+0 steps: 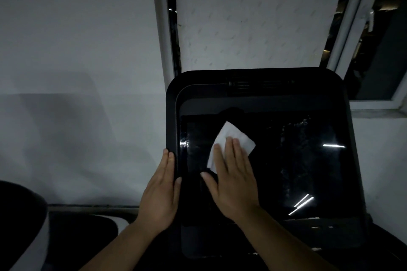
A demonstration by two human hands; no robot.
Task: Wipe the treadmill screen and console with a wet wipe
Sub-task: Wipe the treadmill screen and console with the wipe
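The black treadmill console (259,86) fills the centre and right of the view, with its dark glossy screen (293,160) set inside the frame. A white wet wipe (233,135) lies flat on the screen's upper left part. My right hand (233,178) presses on the wipe with flat fingers held together; the wipe's top and left edge stick out beyond the fingertips. My left hand (161,191) grips the console's left edge, thumb on the front of the frame.
A pale wall (77,72) stands behind and to the left. A window with a white frame (343,28) and a patterned blind (253,17) rises behind the console. A dark and white machine part (24,226) sits at the lower left.
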